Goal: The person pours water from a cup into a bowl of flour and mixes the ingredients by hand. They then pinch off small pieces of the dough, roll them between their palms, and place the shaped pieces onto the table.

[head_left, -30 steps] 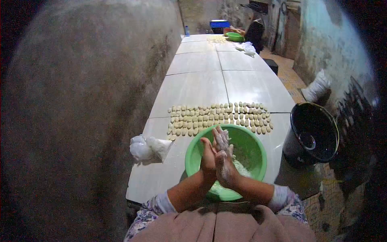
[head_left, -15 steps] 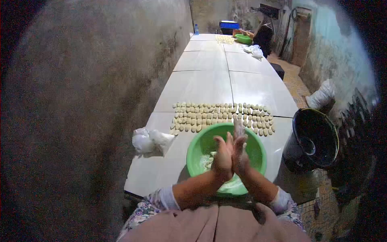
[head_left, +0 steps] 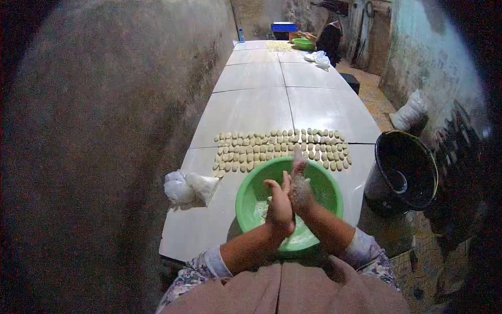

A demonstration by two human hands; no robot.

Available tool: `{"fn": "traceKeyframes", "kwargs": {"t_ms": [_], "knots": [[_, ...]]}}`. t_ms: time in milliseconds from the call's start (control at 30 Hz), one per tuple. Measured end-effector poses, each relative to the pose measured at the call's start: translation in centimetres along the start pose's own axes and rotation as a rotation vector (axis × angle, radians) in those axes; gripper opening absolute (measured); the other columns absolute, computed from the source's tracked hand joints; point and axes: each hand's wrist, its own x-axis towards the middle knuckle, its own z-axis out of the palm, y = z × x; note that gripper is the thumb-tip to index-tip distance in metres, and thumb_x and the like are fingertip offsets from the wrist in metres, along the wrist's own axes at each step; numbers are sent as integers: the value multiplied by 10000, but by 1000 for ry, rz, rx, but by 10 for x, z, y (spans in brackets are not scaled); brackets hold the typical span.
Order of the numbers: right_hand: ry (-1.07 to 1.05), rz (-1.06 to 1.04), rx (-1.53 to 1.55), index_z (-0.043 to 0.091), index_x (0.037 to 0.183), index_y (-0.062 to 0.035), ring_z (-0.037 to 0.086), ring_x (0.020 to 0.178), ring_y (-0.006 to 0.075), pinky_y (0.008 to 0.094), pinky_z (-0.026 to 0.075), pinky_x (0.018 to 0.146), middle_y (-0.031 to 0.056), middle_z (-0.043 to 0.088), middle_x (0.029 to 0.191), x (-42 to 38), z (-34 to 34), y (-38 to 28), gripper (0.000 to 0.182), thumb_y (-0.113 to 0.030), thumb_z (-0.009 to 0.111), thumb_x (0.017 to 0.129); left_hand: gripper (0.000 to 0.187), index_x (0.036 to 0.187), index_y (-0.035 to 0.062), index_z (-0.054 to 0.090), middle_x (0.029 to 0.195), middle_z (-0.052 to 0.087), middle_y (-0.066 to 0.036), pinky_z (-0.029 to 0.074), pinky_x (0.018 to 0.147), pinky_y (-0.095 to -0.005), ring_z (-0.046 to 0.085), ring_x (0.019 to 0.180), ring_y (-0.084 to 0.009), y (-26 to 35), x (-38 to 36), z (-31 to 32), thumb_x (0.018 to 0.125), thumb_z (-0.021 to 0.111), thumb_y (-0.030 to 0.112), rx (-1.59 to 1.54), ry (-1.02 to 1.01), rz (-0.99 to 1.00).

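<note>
My left hand (head_left: 278, 206) and my right hand (head_left: 300, 187) press palm to palm above a green plastic bowl (head_left: 250, 194) that stands at the near end of a long white tiled table (head_left: 251, 107). Both hands are dusted white. Whatever lies between the palms is hidden. Pale dough shows in the bottom of the bowl. Just beyond the bowl lie several rows of small pale dough pieces (head_left: 277, 148) on the table top.
White plastic bags (head_left: 186, 188) sit left of the bowl. A black bucket (head_left: 402, 172) stands on the floor at the right. A rough wall runs along the left. At the far end a person (head_left: 330, 37) works beside another green bowl (head_left: 303, 44) and a blue crate (head_left: 284, 27).
My pressed palms have slid against each other over the bowl, the right hand now reaching further forward than the left. The view has shifted slightly.
</note>
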Motion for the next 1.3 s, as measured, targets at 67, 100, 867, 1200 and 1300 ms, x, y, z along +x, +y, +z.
{"fn": "traceKeyframes", "kwargs": {"t_ms": [67,100,867,1200,1300], "knots": [[71,-483,-567,198,1344,-69,264,1277,328,433,231,1025,181,288,1363,-37,37,-8,736,-611,236,847,903,1420,136,151,1458,177,-121,260,1045,-408,280,1297,-249,-59,7,53,767,88,757,1454,473,262],[110,-653,-772,231,1322,-64,286,1260,329,433,250,1012,183,312,1341,-46,48,-15,690,-576,250,859,899,1412,79,137,1453,209,-101,218,1072,-394,238,1322,-239,-56,5,56,787,60,722,1516,393,225],[-342,-496,-1068,516,1126,-85,533,959,300,375,458,807,149,479,1067,-90,-5,-54,443,-4,655,713,391,1123,18,404,1003,542,-137,503,731,-309,572,867,-234,23,-31,30,961,312,362,1261,628,10],[-178,-581,-1521,590,888,-105,563,872,282,430,418,699,115,574,921,-92,-21,-37,193,-163,610,705,383,1268,-5,381,1212,483,-150,423,940,-359,529,1062,-223,-13,-56,44,956,353,215,1634,632,-209],[-77,-677,-1568,585,881,-83,569,814,287,430,402,726,113,583,899,-97,-15,-38,208,-90,600,673,350,1097,3,539,903,628,-90,468,766,-294,602,831,-170,-14,-56,55,957,369,275,2718,376,-433]]}}
